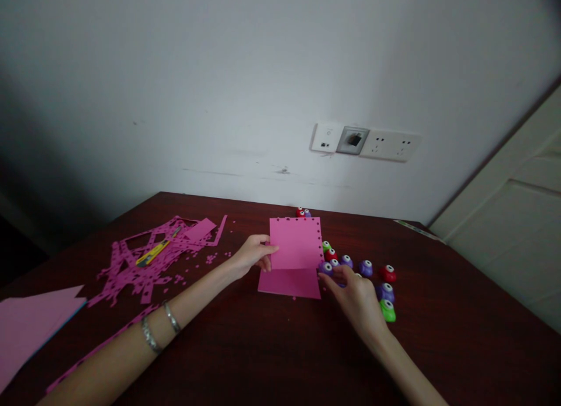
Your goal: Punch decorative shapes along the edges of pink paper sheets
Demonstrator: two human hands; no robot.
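Note:
A pink paper sheet (294,242) stands raised over the table, with small dark holes along its top and right edges. My left hand (252,255) pinches it at the left edge between thumb and fingers. At its lower right edge, my right hand (353,292) is closed around a small purple craft punch (325,269) with an eye-like button. Whether the punch's slot is over the paper is hard to make out. Below the raised sheet lies more pink paper (290,283). Near my right hand are several more punches, among them a red one (388,273) and a green one (387,310).
On the left lies a tangle of cut pink paper scraps (127,271) with a yellow utility knife (153,253) on top. Pink sheets (33,324) are stacked at the near left. Behind the table (263,347) is a wall with sockets (388,146).

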